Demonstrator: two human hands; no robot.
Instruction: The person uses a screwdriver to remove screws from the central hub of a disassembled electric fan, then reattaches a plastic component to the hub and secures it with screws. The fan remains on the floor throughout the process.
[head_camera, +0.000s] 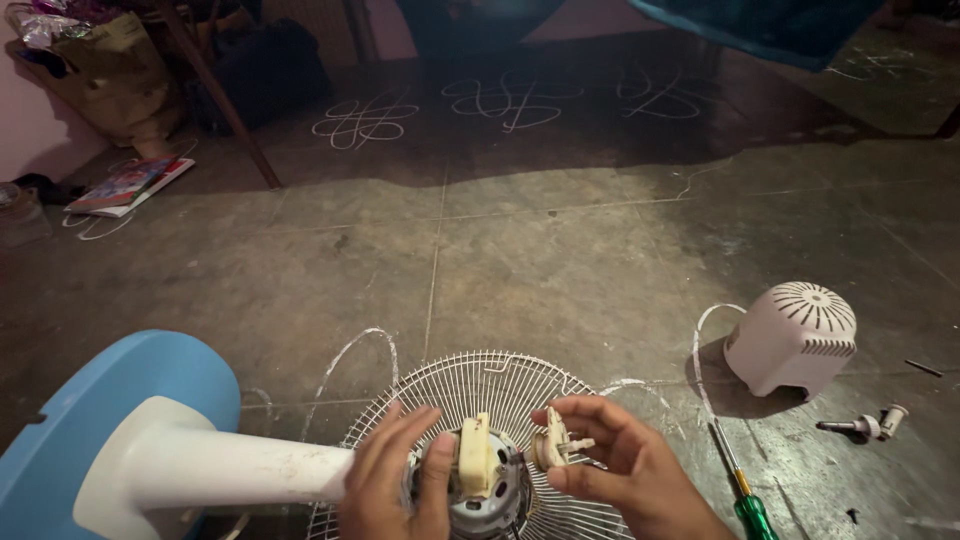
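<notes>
- The left hand (392, 478) comes up from the bottom edge, fingers curled round the fan motor (478, 490), thumb pressed against a cream plastic block (474, 455) that sits on top of the motor; it grips the motor body.
- The right hand (618, 462) reaches in from the lower right, palm turned inward, and pinches a small cream plastic part (553, 444) between thumb and fingertips; the part has a round disc and short prongs sticking out to the right.
- The small part sits just beside the cream block, apart from it by a narrow gap.
- The motor is one round metal body, grey and ribbed, low in the middle of the view, in front of the wire grille.
- One round wire grille (505, 385), thin pale spokes fanning outward, lies flat on the floor behind the hands.
- One white plastic stand tube (235, 465) runs left from the motor to one smooth blue round base (95, 395).
- One white domed plastic cover (795, 338) with slotted vents stands on the floor to the right, well apart.
- One screwdriver (735, 480) with a green handle lies near the right wrist.
- Two small pale knob-like pieces (880, 422) lie beyond it.
- The floor (560, 240) is grey stone slabs with white chalk loops drawn on it.
</notes>
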